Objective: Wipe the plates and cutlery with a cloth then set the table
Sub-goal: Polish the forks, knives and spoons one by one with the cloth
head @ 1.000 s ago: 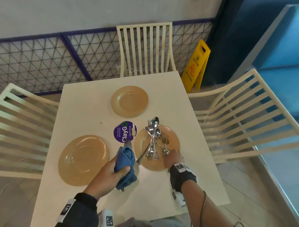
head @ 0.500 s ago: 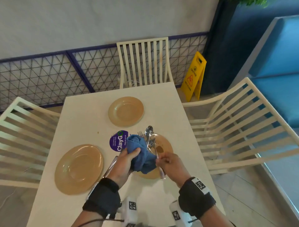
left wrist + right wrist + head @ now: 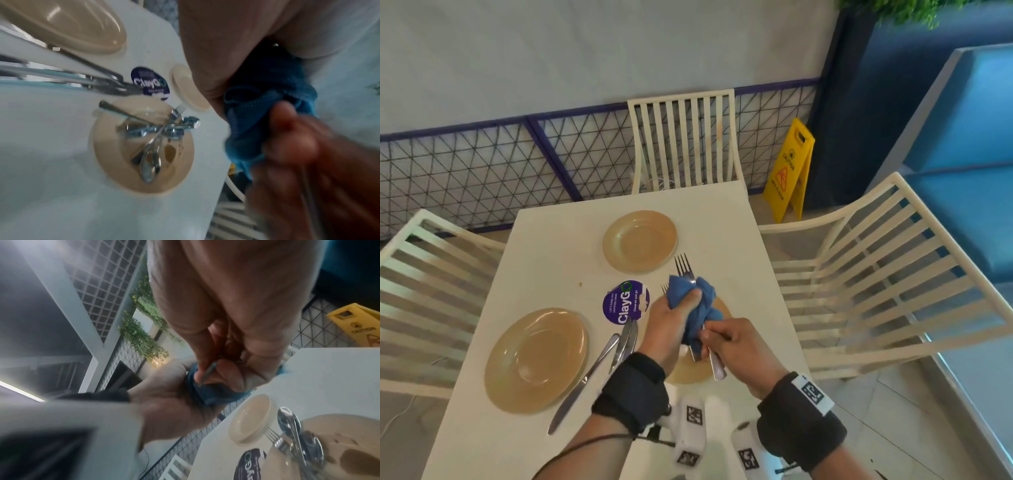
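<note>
Now, mid-frame over the stained plate (image 3: 688,371), my left hand (image 3: 671,325) bunches the cloth (image 3: 697,301) round a fork (image 3: 683,269) while my right hand (image 3: 736,346) pinches its handle, steadying it, I judge, for wiping.

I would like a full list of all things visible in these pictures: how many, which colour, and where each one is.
plates: three, tan, on the table.
table: one, white, centre.
cloth: one, blue, wrapped around the fork.
fork: one, silver, tines sticking out above the cloth.
knives: silver, count unclear, beside the left plate.
spoons and fork: silver, piled on the near plate.
sticker: one, purple, on the table.
chairs: three, cream, around the table.
wet-floor sign: one, yellow, on the floor.
left hand: grips the cloth.
right hand: holds the fork handle.
</note>
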### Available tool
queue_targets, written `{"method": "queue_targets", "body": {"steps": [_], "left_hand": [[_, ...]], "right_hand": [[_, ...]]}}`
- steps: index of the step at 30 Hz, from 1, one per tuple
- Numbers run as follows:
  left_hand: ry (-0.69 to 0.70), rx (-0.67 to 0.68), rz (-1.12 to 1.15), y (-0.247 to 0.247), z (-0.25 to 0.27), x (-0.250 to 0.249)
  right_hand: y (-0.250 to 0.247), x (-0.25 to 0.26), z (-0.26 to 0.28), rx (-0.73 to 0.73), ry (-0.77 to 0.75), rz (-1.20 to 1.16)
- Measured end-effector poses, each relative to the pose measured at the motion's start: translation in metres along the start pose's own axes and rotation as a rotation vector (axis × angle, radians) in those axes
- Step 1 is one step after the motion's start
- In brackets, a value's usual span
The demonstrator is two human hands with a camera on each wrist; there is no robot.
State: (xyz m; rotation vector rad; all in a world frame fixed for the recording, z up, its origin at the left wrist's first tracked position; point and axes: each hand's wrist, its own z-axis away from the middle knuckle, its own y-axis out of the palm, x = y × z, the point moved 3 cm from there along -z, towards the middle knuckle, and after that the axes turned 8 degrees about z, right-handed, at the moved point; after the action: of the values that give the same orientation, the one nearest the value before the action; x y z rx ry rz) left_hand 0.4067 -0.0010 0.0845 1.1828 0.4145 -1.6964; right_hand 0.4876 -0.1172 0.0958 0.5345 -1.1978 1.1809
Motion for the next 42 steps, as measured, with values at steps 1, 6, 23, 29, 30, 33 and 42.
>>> {"method": "queue_targets", "body": {"steps": [1, 6, 23, 29, 30, 33, 42], "left_hand": [[0.006, 0.0, -0.016, 0.003, 0.003, 0.001], [0.214, -0.163, -0.02, -0.006, -0.016, -0.035], [0.226, -0.271, 0.245, -0.044, -0.003, -0.074], [-0.041, -0.045, -0.014, -0.014, 0.019, -0.014], [-0.024, -0.094, -0.041, -0.017, 0.017, -0.01], [0.014, -0.145, -0.1, -0.03, 0.014, -0.013], [0.116, 0.151, -0.573, -0.034, 0.029, -0.016]], "right_hand": [[-0.003, 0.001, 0.0, 0.002, -0.007, 0.011], [-0.006, -0.001, 0.015, 0.091, -0.009, 0.046], [-0.021, 0.0, 0.016, 0.055, -0.053, -0.064], [0.0, 0.008, -0.016, 0.078, -0.078, 0.045], [0.003, 0.007, -0.019, 0.117, -0.088, 0.115], [-0.004, 0.006, -0.022, 0.14, -0.075, 0.304], [0.008, 0.023, -0.065, -0.169, -0.097, -0.008]]}}
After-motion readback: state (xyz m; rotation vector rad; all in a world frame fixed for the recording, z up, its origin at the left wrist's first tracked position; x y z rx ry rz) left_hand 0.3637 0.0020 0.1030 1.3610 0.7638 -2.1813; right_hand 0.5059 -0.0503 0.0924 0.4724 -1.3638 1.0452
